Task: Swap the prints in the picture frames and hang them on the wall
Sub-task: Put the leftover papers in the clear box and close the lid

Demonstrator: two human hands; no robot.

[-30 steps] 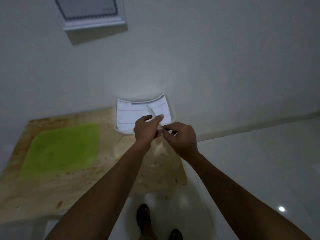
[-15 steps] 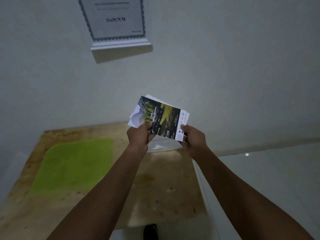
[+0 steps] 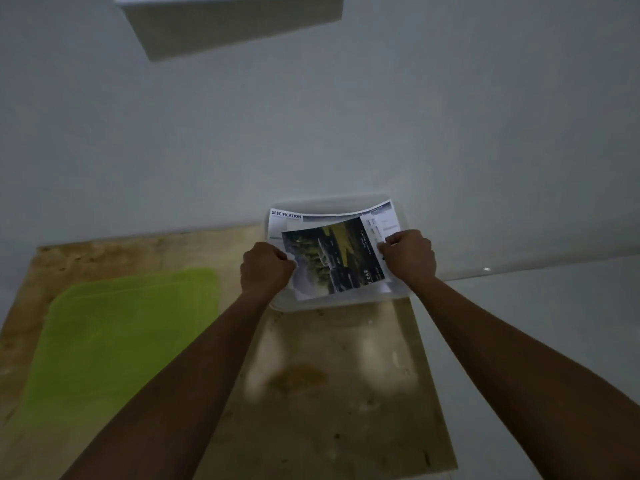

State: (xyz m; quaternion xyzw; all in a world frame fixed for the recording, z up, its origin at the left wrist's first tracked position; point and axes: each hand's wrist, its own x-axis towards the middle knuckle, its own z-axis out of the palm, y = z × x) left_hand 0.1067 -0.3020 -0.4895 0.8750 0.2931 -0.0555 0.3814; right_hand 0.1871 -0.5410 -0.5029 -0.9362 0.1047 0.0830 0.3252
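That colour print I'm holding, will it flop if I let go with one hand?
Probably flops: the colour print looks thin, and the left hand and right hand grip opposite edges. The specification sheet beneath bows along its top edge, so similar paper likely sags. Likely light, creasing easily.

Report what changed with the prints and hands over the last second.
The photo print, held raised half a second ago, has come down over the specification sheet in the clear tray. The left hand and right hand keep gripping its two sides. The sheet, green mat and table stayed put.
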